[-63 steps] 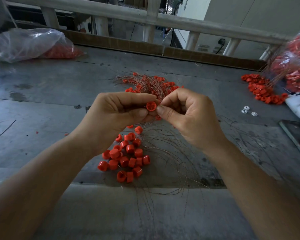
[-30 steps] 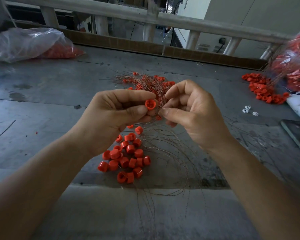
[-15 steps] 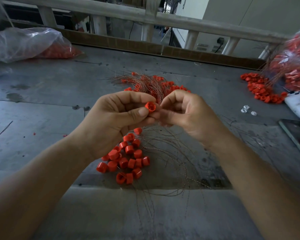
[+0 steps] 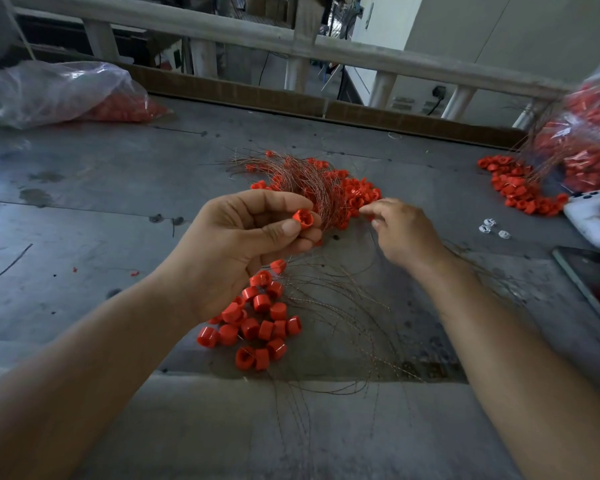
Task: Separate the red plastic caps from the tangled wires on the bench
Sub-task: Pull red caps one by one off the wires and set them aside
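My left hand (image 4: pixel 243 251) pinches one red cap (image 4: pixel 302 218) between thumb and forefinger above the bench. My right hand (image 4: pixel 404 233) reaches forward, its fingertips at the near edge of the tangled bundle of thin wires with red caps (image 4: pixel 319 188). Whether those fingers hold a wire I cannot tell. A heap of loose red caps (image 4: pixel 260 323) lies below my left hand. Loose bare wires (image 4: pixel 340 306) spread over the bench to the right of that heap.
The grey metal bench (image 4: pixel 101 188) carries a clear bag with red caps (image 4: pixel 59 91) at the far left. Another bag (image 4: pixel 589 140) and a pile of red caps (image 4: pixel 516 185) are at the far right. A white device (image 4: pixel 593 216), small white bits (image 4: pixel 492 227) and a dark tablet (image 4: pixel 593 289) lie right.
My right hand has let go of the cap held between both hands and moved forward to the tangled bundle. My left hand keeps the cap and has stayed in place.
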Action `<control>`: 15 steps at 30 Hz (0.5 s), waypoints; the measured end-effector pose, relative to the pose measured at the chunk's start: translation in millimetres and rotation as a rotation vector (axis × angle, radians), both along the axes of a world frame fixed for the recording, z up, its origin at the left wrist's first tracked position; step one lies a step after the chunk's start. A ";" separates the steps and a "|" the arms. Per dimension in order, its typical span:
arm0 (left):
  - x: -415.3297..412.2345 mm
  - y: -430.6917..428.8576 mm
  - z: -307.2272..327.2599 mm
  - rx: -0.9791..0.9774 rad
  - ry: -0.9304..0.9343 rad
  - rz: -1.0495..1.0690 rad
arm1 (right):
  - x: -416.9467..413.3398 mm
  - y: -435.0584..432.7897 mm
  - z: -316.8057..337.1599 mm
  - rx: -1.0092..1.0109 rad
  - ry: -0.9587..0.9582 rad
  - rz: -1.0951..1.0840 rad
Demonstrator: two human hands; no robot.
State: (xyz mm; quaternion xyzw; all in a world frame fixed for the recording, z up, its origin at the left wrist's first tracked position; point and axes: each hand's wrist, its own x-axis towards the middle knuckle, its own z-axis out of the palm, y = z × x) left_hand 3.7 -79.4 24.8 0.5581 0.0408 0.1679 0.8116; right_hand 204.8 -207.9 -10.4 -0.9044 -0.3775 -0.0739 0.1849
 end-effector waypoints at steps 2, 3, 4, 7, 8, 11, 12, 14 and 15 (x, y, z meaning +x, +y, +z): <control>0.2 -0.3 0.2 0.008 -0.001 -0.003 | 0.7 -1.2 0.9 0.030 -0.006 -0.033; 0.2 -0.6 0.2 0.013 0.000 -0.005 | 1.1 -1.8 1.1 0.050 -0.003 -0.048; 0.0 -0.9 0.2 0.017 0.001 -0.007 | 1.0 -2.6 1.1 0.063 0.007 -0.056; 0.0 -1.3 0.1 0.017 0.003 -0.011 | 1.3 -4.2 0.6 0.064 0.030 -0.062; 0.0 -1.1 0.1 0.015 0.003 -0.010 | 1.4 -5.2 1.4 0.062 0.028 -0.069; -0.1 0.1 -0.1 0.026 0.005 -0.002 | 1.3 -9.5 8.2 0.198 0.124 -0.101; -0.1 0.5 -0.3 0.031 0.008 0.001 | -0.8 -11.3 13.1 0.307 0.258 -0.102; 0.0 0.9 -0.7 0.043 0.013 0.007 | -10.2 -14.1 25.6 0.553 0.589 -0.053; 0.1 0.9 -0.9 0.051 0.015 0.009 | -15.8 -14.5 31.6 0.655 0.743 -0.005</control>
